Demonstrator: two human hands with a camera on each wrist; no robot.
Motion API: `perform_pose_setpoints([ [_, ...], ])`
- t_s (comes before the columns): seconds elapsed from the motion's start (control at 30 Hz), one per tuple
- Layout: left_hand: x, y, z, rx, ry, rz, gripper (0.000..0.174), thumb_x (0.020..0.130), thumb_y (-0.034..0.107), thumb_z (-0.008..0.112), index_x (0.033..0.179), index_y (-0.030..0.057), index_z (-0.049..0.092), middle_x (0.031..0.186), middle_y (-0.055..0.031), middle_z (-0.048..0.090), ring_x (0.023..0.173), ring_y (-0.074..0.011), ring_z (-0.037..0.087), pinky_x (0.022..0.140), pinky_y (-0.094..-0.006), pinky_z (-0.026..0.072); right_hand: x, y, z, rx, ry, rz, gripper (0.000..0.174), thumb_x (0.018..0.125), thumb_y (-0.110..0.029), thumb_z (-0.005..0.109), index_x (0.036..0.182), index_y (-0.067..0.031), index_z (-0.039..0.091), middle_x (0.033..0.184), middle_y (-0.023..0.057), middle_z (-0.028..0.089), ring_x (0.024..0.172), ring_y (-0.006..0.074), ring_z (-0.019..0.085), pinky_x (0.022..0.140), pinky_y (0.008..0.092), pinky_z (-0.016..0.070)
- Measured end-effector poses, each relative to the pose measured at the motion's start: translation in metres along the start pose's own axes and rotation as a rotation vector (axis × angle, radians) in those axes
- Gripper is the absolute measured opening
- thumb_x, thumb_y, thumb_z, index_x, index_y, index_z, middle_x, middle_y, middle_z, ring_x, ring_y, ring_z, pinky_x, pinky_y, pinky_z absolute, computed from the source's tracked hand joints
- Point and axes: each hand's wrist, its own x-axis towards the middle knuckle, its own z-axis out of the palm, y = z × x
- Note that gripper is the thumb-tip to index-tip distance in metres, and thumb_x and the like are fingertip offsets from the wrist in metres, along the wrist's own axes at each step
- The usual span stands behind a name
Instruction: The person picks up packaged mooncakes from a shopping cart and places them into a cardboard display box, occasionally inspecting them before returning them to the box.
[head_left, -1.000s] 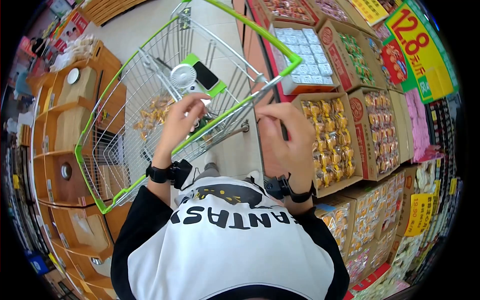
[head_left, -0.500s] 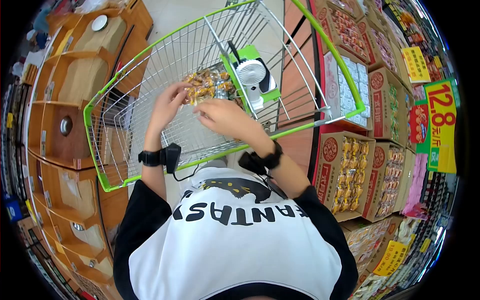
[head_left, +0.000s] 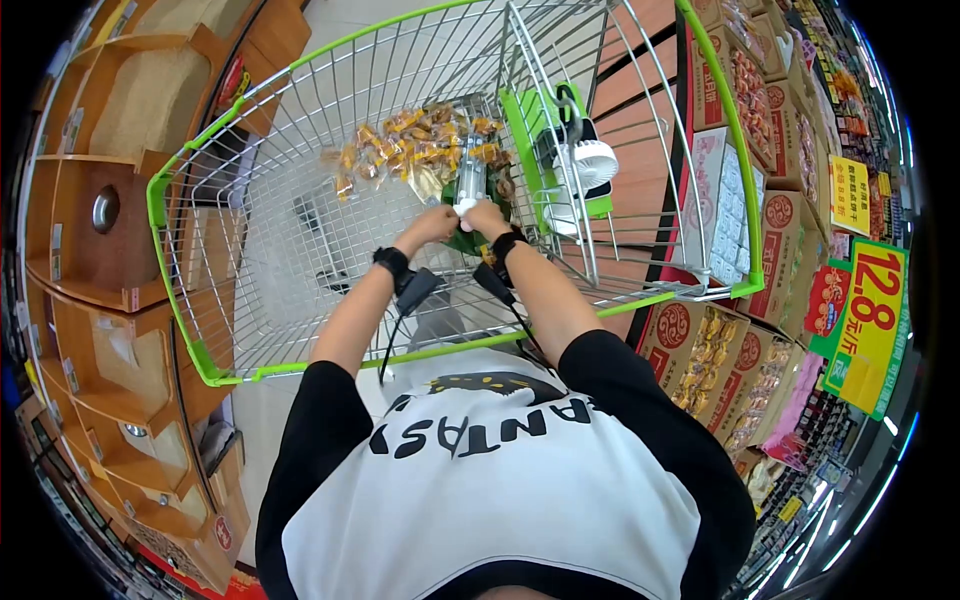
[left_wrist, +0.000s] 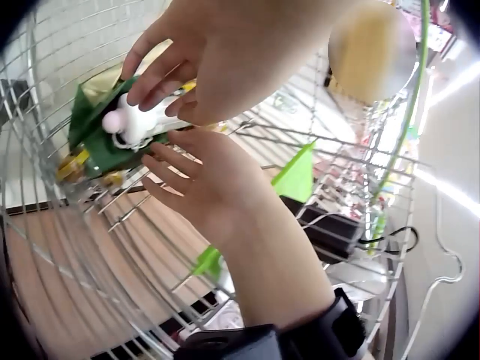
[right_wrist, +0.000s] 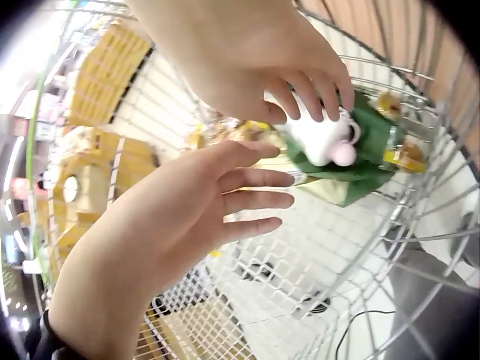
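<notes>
A small white thing with a round pink knob (right_wrist: pixel 319 139) lies on a dark green package (left_wrist: pixel 90 127) in a wire shopping cart (head_left: pixel 250 375). My left hand (head_left: pixel 428 228) and right hand (head_left: pixel 487 220) reach down into the cart from either side of it. In the right wrist view, the right hand's relaxed fingers (right_wrist: pixel 328 94) overlap the white thing, and the left hand's fingers (right_wrist: pixel 259 201) extend toward it, slightly apart. Clear bags of yellow-wrapped snacks (head_left: pixel 400 145) lie just beyond the hands.
A white handheld fan (head_left: pixel 588 165) stands by the green panel (head_left: pixel 525 150) of the cart's seat. Wooden shelves (head_left: pixel 130 180) run along the left. Snack boxes (head_left: pixel 670 335) and a yellow price sign (head_left: pixel 868 325) are at the right. Cables hang from the wrist cameras.
Both hands have moved forward and down into the cart, meeting at the white thing. The cart now fills more of the view, and the fan appears farther right.
</notes>
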Motion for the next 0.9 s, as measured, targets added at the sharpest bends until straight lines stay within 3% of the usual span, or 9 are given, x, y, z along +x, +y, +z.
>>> perform_pose_setpoints([
  [0.2,0.039,-0.058,0.056,0.043,-0.161,-0.09,0.022,0.076,0.019,0.049,0.075,-0.0018,0.055,0.064,-0.0131,0.059,0.054,-0.0232,0.057,0.052,-0.0356,0.0431,0.017,0.078,0.013,-0.021,0.027,0.185,0.028,0.07,-0.012,0.048,0.09,0.004,0.06,0.098,0.0276,0.056,0.093,0.0393,0.054,0.079,0.0421,0.0439],
  [0.27,0.044,-0.068,0.063,0.142,-0.195,-0.007,0.022,0.074,0.02,0.051,0.075,-0.0019,0.056,0.068,-0.0168,0.06,0.063,-0.0302,0.057,0.059,-0.0385,0.0436,0.036,0.107,0.03,0.053,-0.057,0.151,0.038,0.074,-0.009,0.048,0.106,0.0113,0.049,0.105,0.0301,0.052,0.098,0.04,0.052,0.085,0.0412,0.0421],
  [0.3,0.045,-0.074,0.067,0.129,-0.198,-0.021,0.023,0.073,0.021,0.052,0.078,-0.0014,0.056,0.072,-0.0183,0.06,0.068,-0.0322,0.057,0.062,-0.0398,0.0432,0.047,0.124,0.043,0.013,-0.072,0.123,0.046,0.074,-0.007,0.045,0.117,0.009,0.039,0.115,0.0306,0.045,0.103,0.0398,0.049,0.088,0.0414,0.04],
  [0.4,0.054,-0.096,0.083,0.071,-0.226,-0.12,0.031,0.073,0.024,0.054,0.094,0.0008,0.054,0.085,-0.0203,0.06,0.081,-0.0352,0.056,0.071,-0.0409,0.0429,0.027,0.102,0.032,0.158,-0.022,0.253,0.049,0.074,-0.005,0.046,0.121,0.004,0.038,0.118,0.0286,0.044,0.107,0.0393,0.046,0.087,0.0414,0.0402],
  [0.47,0.065,-0.121,0.097,0.118,-0.181,-0.035,0.046,0.072,0.026,0.056,0.111,0.0029,0.047,0.103,-0.0246,0.053,0.093,-0.0374,0.052,0.08,-0.0409,0.0413,0.031,0.107,0.036,0.095,-0.051,0.256,0.054,0.074,-0.006,0.045,0.126,-0.0008,0.035,0.119,0.0259,0.045,0.105,0.0392,0.048,0.086,0.0422,0.0403],
  [0.57,0.061,-0.111,0.103,0.134,-0.194,-0.109,0.061,0.072,0.03,0.058,0.124,0.0059,0.036,0.116,-0.0285,0.042,0.103,-0.0405,0.046,0.088,-0.0414,0.038,0.039,0.13,0.045,0.191,-0.127,0.187,0.064,0.073,-0.015,0.051,0.132,-0.0054,0.029,0.122,0.0235,0.045,0.104,0.0387,0.049,0.086,0.0419,0.0398],
  [0.67,0.065,-0.125,0.122,0.083,-0.178,-0.08,0.068,0.074,0.031,0.06,0.13,0.006,0.03,0.116,-0.0275,0.04,0.105,-0.0389,0.042,0.089,-0.0432,0.0353,0.045,0.146,0.063,0.275,-0.153,0.254,0.069,0.072,-0.021,0.054,0.134,-0.007,0.026,0.123,0.023,0.044,0.104,0.039,0.049,0.087,0.0402,0.0393],
  [0.7,0.071,-0.144,0.139,-0.007,-0.113,-0.043,0.074,0.07,0.032,0.063,0.131,0.0093,0.027,0.115,-0.0301,0.037,0.109,-0.0445,0.038,0.092,-0.0435,0.0335,0.044,0.145,0.068,0.174,-0.111,0.208,0.074,0.072,-0.025,0.055,0.136,-0.0077,0.021,0.123,0.024,0.043,0.105,0.0404,0.048,0.088,0.0402,0.0385],
  [0.9,0.074,-0.131,0.14,-0.191,-0.082,-0.16,0.067,0.065,0.028,0.071,0.117,0.0012,0.039,0.112,-0.0289,0.044,0.104,-0.0397,0.045,0.087,-0.0411,0.0376,0.04,0.138,0.086,0.487,-0.077,0.244,0.079,0.072,-0.023,0.056,0.138,-0.0153,0.015,0.129,0.0269,0.034,0.115,0.039,0.038,0.096,0.04,0.0314],
])
